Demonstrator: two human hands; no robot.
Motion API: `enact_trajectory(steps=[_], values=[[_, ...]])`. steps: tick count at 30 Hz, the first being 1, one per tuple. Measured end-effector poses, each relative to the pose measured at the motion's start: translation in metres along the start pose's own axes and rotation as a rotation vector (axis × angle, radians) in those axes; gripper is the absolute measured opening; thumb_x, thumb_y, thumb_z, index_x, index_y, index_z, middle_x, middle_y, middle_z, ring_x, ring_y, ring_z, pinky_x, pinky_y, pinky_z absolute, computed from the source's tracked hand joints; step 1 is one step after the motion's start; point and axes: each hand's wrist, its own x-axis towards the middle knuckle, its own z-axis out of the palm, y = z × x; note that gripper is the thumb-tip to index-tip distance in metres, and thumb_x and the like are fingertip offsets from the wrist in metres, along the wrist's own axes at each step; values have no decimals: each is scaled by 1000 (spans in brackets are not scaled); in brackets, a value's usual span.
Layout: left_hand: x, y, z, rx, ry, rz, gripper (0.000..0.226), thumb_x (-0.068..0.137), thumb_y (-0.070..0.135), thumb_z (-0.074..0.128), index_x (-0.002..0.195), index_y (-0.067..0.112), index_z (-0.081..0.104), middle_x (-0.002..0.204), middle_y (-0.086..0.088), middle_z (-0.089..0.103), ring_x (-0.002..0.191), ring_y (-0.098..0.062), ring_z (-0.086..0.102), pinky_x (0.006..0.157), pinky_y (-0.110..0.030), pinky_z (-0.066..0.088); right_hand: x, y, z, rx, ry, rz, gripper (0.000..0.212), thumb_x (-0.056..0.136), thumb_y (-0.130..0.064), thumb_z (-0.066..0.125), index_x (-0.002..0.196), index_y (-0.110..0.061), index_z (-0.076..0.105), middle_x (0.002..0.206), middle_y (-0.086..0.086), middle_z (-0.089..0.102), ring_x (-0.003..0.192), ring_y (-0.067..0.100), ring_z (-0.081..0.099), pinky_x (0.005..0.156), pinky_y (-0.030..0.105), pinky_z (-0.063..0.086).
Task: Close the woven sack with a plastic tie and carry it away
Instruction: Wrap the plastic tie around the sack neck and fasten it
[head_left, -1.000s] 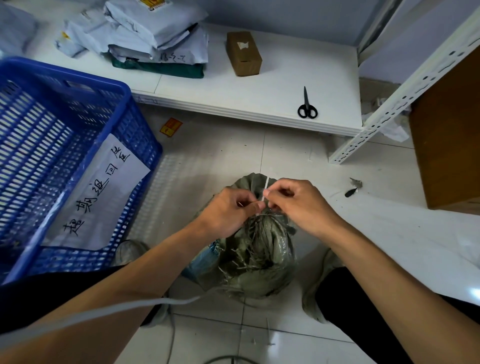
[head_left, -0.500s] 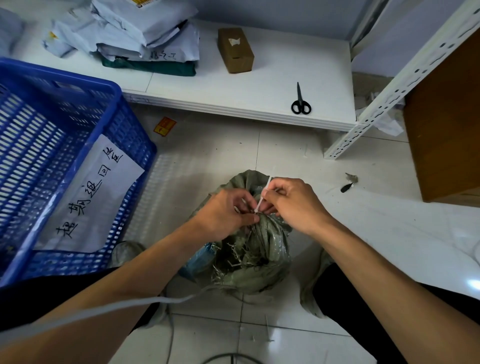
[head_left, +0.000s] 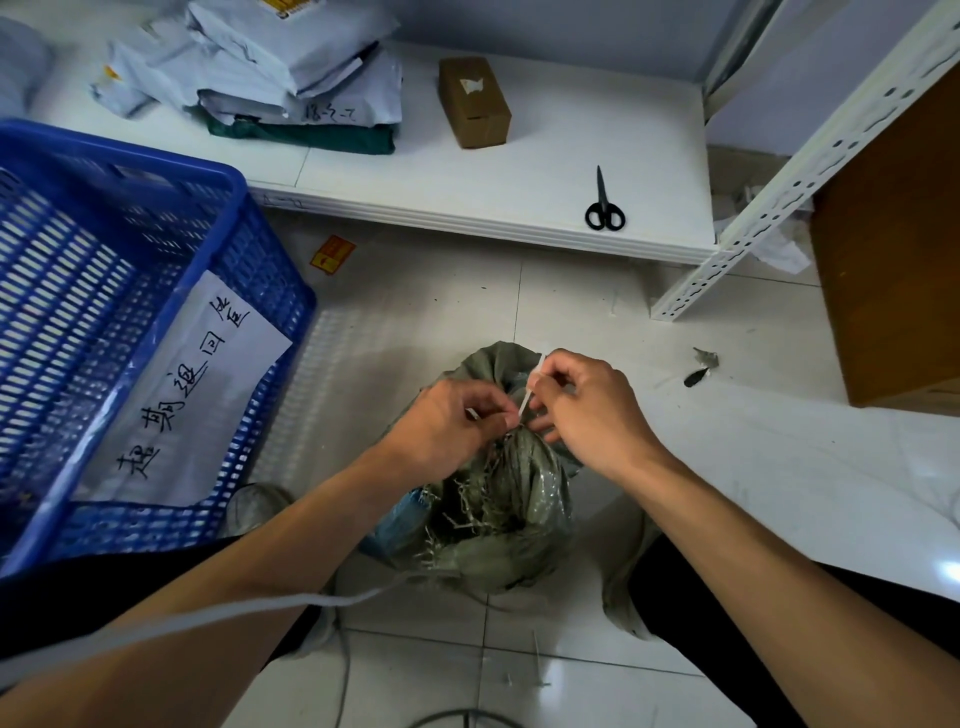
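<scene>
Your left hand (head_left: 447, 426) and right hand (head_left: 587, 410) each pinch the tie (head_left: 530, 387), fingers curled, at the neck of the sack (head_left: 509, 499) right under them: the loop seems on but not pulled tight, and carrying it away is not yet done.

Dim, bluish indoor light, glare on floor tiles (head_left: 950, 571) lower right, wide-angle edge distortion.

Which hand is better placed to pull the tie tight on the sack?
Right. The right hand pinches the free end of the tie above the sack; the left hand pinches its other end at the neck and can steady it.
</scene>
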Motion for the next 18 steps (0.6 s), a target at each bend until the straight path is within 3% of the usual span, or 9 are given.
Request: enact_trajectory(steps=[4,6,8,10,14,18], values=[[2,0,1,75,-36,-12,6,93,31,68,96,31,73,89,15,71,78,-12,71,76,-35,60,-2,2,3,65,-14,68,16,102,-18,55,89,-13,62,79,3,70,66,19,76,67,45,64],[1,2,2,110,-40,-2,6,94,30,67,97,31,73,91,17,70,78,3,66,73,-21,52,-1,4,4,76,-40,89,16,103,-18,54,89,-13,61,81,4,70,68,20,76,64,39,64],[-1,3,4,120,-34,3,7,96,30,65,97,29,71,89,16,69,67,11,60,63,-13,42,0,3,1,90,-72,89,17,103,-20,55,88,-15,62,82,4,70,70,20,76,61,33,63],[-2,5,4,104,-12,8,10,97,32,63,98,25,70,85,13,68,60,11,57,58,-14,41,1,1,-1,127,-105,79,17,103,-20,57,88,-17,65,83,3,70,73,22,77,61,28,61],[-1,13,-3,128,98,51,6,97,27,64,96,21,68,89,9,69,84,-6,65,71,-23,52,3,-3,-1,172,-142,49,14,102,-20,59,94,-15,70,82,1,73,78,22,77,61,24,59],[7,20,-17,118,113,-49,10,98,25,61,88,23,65,83,4,71,78,-15,66,63,-26,50,11,-10,5,145,-162,93,15,103,-24,54,99,-22,69,95,2,76,82,18,77,67,31,61]])
